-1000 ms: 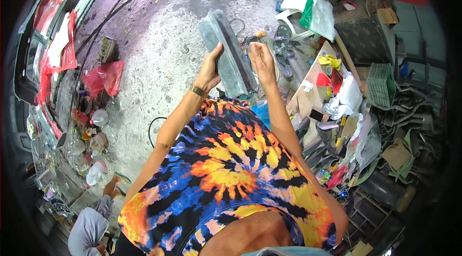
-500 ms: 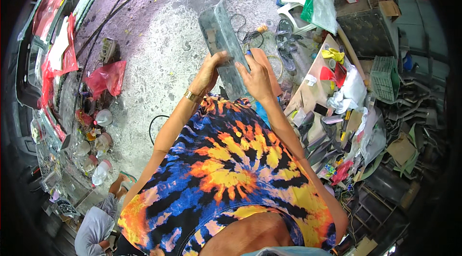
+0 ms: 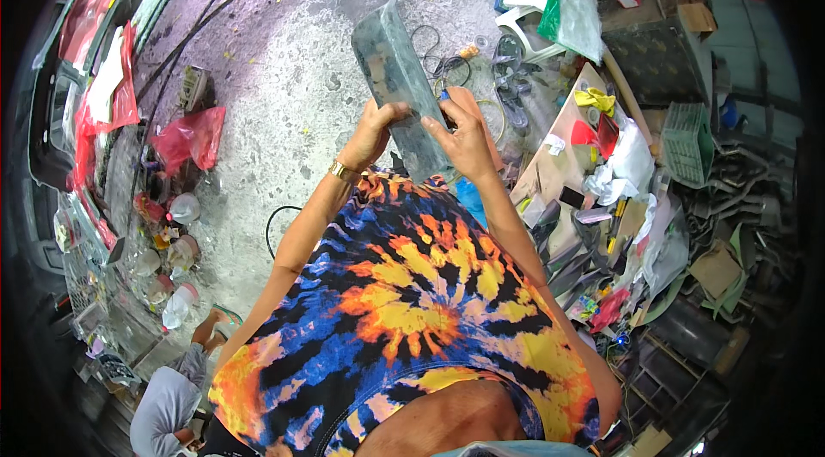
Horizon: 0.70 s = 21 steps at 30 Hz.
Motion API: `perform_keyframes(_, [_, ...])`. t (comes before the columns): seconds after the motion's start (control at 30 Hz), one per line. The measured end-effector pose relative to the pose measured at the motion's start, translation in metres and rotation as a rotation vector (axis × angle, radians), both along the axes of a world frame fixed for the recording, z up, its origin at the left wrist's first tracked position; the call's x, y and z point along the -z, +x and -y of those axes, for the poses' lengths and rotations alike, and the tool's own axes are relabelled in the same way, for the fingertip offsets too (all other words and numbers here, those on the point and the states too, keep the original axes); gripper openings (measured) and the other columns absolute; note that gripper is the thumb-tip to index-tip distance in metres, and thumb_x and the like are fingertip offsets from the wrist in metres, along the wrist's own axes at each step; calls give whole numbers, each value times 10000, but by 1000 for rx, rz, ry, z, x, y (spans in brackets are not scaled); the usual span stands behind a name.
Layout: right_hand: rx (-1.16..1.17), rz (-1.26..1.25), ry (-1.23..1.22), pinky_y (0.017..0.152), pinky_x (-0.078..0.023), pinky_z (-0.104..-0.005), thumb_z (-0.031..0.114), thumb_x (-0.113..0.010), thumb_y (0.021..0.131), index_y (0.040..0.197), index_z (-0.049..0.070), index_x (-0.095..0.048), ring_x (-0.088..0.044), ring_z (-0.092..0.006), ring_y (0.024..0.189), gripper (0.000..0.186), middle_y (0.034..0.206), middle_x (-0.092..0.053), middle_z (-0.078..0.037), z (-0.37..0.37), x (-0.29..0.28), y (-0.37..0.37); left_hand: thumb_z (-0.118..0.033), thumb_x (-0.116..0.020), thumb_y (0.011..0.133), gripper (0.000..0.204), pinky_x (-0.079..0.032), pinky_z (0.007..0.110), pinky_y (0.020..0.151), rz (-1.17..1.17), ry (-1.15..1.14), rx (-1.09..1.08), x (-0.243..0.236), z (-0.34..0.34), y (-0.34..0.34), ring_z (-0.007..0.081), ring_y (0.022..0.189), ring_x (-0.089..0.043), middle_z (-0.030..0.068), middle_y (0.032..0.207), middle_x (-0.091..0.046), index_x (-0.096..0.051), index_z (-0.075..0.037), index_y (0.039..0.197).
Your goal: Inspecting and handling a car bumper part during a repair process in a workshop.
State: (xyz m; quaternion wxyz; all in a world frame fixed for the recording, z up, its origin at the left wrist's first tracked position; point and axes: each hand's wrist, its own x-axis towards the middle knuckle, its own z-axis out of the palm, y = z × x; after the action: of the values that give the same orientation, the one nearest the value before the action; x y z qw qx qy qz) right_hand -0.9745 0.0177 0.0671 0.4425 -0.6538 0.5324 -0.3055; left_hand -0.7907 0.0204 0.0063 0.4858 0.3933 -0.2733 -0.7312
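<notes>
A long grey, mottled piece is tilted away from me, between both hands. My left hand grips its left side, thumb across the surface; a gold-coloured watch is on that wrist. My right hand is closed on its right side, fingers curled near the edge. Just behind that hand shows a salmon-orange sheet; whether my fingers hold it too, I cannot tell. Loops of black cord lie on the floor beyond.
Right: a leaning board amid cluttered bags and tools, a white chair, a green crate. Left: red plastic, bottles and large panels. Another person is low at bottom left.
Since a second ago the piece has turned, showing a different face. My right hand has come down onto it, and the orange sheet has come into view. My left hand has shifted lower.
</notes>
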Motion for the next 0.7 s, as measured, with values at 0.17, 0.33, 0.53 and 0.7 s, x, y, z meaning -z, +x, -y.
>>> perform_keyframes(0.17, [-153,245,318,894,-419,-288,304,-630,912,1217,-32,-527,-515,-153,1042,465,1130,-565,-96,-2,-21,8,-406,-489,866,671,-427,399,1009,-166,-23,131,-3,3,0,234,1186,-529,151,1318,-525,-396,-6,1397])
perform_keyframes(0.33, [-169,385,380,1037,-340,-343,392,-590,918,1387,-30,-367,-402,-230,1262,668,1361,-436,-145,-12,-9,5,-515,-531,899,633,-435,372,992,-265,27,72,-23,1,-4,210,1154,-538,121,1235,-570,-496,-23,1297])
perform_keyframes(0.53, [-144,405,428,1077,-279,-347,427,-531,935,1393,-20,-363,-380,-229,1285,662,1365,-438,-135,-17,-18,5,-677,-462,875,802,-434,379,988,-315,125,66,-6,-2,-6,224,1168,-524,137,1285,-523,-431,-21,1337])
perform_keyframes(0.7, [-80,521,474,1068,-279,-336,423,-502,947,1392,-13,-368,-386,-205,1267,638,1356,-448,-113,-22,-8,5,-643,-483,886,767,-437,374,978,-271,141,44,-14,-1,-9,221,1149,-526,127,1260,-531,-436,-22,1332])
